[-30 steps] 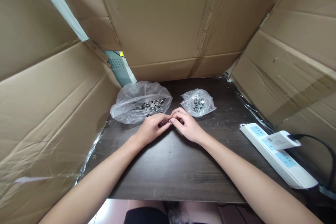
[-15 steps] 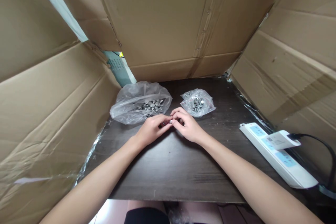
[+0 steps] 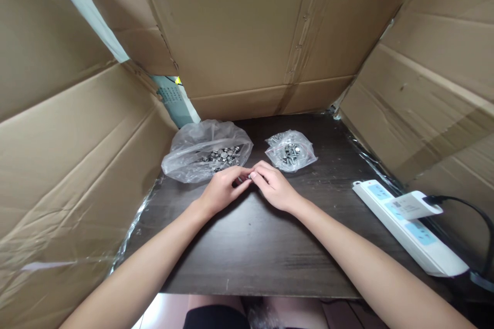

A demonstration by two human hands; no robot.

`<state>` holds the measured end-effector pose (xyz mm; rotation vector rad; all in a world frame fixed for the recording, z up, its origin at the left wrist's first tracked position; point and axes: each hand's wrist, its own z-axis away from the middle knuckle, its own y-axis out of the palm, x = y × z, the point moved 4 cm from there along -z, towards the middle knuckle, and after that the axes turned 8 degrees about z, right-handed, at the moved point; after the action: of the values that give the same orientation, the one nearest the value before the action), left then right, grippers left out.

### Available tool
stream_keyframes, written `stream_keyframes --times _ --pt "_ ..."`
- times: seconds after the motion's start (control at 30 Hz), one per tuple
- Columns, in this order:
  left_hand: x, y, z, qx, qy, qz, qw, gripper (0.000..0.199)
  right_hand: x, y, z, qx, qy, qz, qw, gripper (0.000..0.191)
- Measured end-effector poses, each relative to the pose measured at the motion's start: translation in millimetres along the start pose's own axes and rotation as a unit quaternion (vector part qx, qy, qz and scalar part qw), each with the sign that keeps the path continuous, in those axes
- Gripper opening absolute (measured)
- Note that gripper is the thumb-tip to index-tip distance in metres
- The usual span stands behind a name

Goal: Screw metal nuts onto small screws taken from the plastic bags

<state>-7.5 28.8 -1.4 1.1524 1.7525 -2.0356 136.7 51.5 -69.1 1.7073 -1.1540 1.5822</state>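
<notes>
My left hand (image 3: pixel 227 186) and my right hand (image 3: pixel 275 186) meet fingertip to fingertip above the middle of the table. Pinched between them is a small shiny metal piece (image 3: pixel 250 176), mostly covered by the fingers, so its exact kind is hidden. Just beyond my left hand lies a large clear plastic bag (image 3: pixel 189 149), its mouth spread wide, with many round silvery metal caps (image 3: pixel 224 154) inside. Past my right hand sits a smaller clear bag (image 3: pixel 308 155) that holds metal screws (image 3: pixel 290 154).
A white power strip (image 3: pixel 405 234) with a white plug-in adapter (image 3: pixel 415 205) and black cable lies along the right side of the dark table (image 3: pixel 247 257). Cardboard walls (image 3: pixel 247 36) enclose the left, back and right. The table's front edge is near my lap.
The fingers of my right hand have closed in and curled lower around the small metal piece. My left hand stays almost where it was, and the bags have not moved.
</notes>
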Motion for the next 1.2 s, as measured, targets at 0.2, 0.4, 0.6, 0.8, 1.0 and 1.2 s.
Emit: stream_keyframes --times 0.2,0.4,0.6,0.8,1.0,1.2 --pt "-2 -1.3 0 0.001 0.012 0.005 1.000 0.015 4 -1 0 -0.011 -0.019 -0.008 1.000 0.026" --pt "0 -5.1 -1 0.003 0.026 0.001 1.000 0.022 4 -4 2 -0.023 -0.022 -0.005 0.999 0.010" --pt "0 -4.8 -1 -0.002 0.027 -0.007 1.000 0.018 1 -3 2 -0.040 0.025 -0.010 0.999 0.020" --pt "3 -4.4 0 -0.003 0.016 -0.013 1.000 0.021 -3 -2 2 -0.053 0.041 -0.044 0.997 0.009" --pt "2 -3.7 0 -0.011 0.030 -0.008 0.999 0.020 -4 -3 2 -0.053 0.050 -0.034 0.997 0.014" --pt "1 -1.6 -1 0.000 0.019 -0.012 1.000 0.019 -5 -1 0 -0.025 0.046 -0.025 0.998 0.030"
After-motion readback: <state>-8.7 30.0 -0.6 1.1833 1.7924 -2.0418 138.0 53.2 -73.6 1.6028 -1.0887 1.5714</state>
